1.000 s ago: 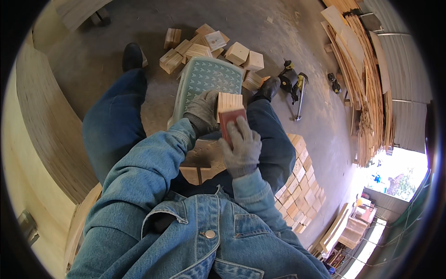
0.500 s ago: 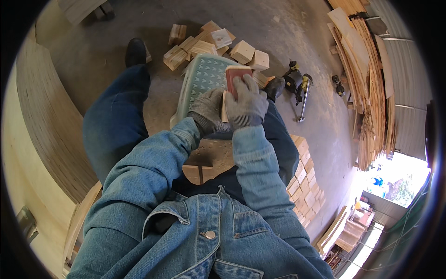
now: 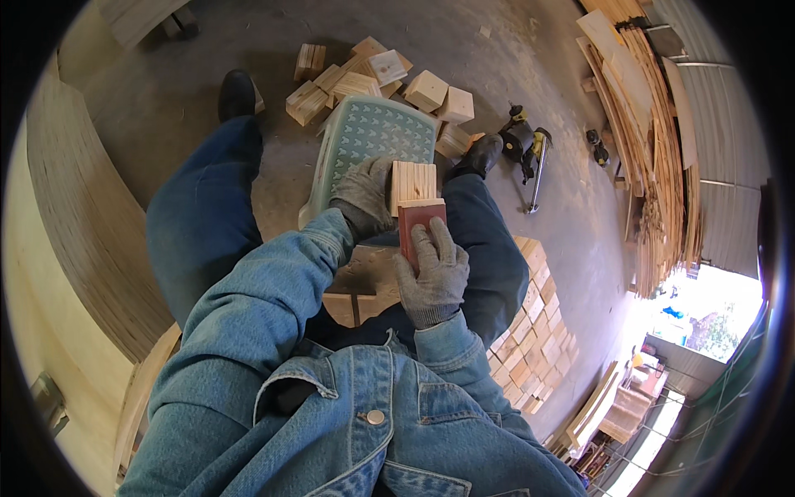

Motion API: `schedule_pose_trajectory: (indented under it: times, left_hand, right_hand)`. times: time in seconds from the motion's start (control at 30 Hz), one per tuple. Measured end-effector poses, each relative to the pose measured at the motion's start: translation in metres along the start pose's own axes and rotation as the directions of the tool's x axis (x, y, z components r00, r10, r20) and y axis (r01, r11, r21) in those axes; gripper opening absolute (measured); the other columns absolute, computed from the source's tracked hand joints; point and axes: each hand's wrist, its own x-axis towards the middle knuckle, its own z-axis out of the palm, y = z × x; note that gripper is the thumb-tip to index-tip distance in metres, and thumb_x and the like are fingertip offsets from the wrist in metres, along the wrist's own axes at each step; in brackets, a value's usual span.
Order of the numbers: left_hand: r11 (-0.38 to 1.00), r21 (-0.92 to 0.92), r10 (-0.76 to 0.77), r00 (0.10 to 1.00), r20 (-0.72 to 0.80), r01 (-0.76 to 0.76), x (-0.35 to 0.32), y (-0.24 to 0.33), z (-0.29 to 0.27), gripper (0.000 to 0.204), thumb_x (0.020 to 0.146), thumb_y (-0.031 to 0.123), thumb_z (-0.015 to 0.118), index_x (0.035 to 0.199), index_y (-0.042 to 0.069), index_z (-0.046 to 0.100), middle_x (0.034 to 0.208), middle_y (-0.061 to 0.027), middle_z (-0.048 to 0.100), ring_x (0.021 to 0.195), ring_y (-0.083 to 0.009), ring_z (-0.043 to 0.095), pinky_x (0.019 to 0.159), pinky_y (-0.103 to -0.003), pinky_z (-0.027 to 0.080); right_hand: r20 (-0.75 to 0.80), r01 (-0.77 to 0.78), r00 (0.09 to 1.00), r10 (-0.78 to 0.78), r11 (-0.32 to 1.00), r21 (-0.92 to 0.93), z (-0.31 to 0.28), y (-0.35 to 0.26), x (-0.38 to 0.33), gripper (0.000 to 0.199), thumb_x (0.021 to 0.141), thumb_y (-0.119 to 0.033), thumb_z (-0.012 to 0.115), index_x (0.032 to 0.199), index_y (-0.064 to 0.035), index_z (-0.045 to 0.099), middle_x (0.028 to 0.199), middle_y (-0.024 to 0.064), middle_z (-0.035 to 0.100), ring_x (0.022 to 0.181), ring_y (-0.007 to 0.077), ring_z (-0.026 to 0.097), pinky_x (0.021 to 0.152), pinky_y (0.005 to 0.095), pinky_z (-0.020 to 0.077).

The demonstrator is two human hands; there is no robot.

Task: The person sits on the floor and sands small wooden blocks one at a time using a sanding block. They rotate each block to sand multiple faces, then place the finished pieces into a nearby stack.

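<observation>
A pale wooden block is clamped in the gloved left hand over the lap, above the green plastic stool, while a red sanding pad is pressed flat against its near face under the gloved right hand; sanding appears to be the step in hand. The next stroke calls for steady pressure and a firm left grip. Compared with half a second ago, the right hand and pad have been drawn back toward the body, uncovering the block.
</observation>
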Motion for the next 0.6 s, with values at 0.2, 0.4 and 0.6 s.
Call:
schedule_pose_trajectory:
  times: [0.2, 0.4, 0.6]
  left_hand:
    - [0.997, -0.023, -0.072, 0.995, 0.074, 0.074, -0.004, -0.006, 0.002, 0.098, 0.07, 0.059, 0.088, 0.147, 0.012, 0.049, 0.141, -0.0202, 0.058, 0.138, -0.0405, 0.053, 0.12, -0.049, 0.044]
    - [0.998, 0.02, -0.054, 0.998, 0.014, 0.053, -0.007, -0.008, 0.001, 0.102, 0.067, 0.056, 0.091, 0.148, 0.013, 0.048, 0.144, -0.0192, 0.055, 0.135, -0.0399, 0.055, 0.117, -0.052, 0.046]
    - [0.999, -0.037, 0.025, 0.999, -0.043, -0.027, -0.004, -0.018, 0.002, 0.083, 0.076, 0.051, 0.09, 0.141, 0.012, 0.055, 0.13, -0.0191, 0.062, 0.123, -0.0395, 0.061, 0.105, -0.054, 0.05]
  right_hand:
    - [-0.042, -0.012, 0.999, 0.009, 0.998, -0.063, 0.014, -0.004, 0.047, 0.058, 0.084, -0.028, 0.083, 0.14, -0.0172, 0.07, 0.156, 0.0114, 0.056, 0.124, 0.0424, 0.061, 0.108, 0.0545, 0.0496]
    - [0.004, -0.13, 0.991, 0.131, 0.988, -0.077, 0.029, -0.011, 0.153, 0.054, 0.092, -0.037, 0.073, 0.144, -0.0209, 0.068, 0.156, 0.0092, 0.056, 0.124, 0.0457, 0.06, 0.102, 0.0563, 0.052]
    - [0.005, -0.155, 0.988, 0.155, 0.987, -0.045, 0.027, -0.009, 0.125, 0.054, 0.096, -0.041, 0.07, 0.146, -0.0211, 0.068, 0.161, 0.0075, 0.051, 0.124, 0.0455, 0.059, 0.102, 0.0554, 0.0515]
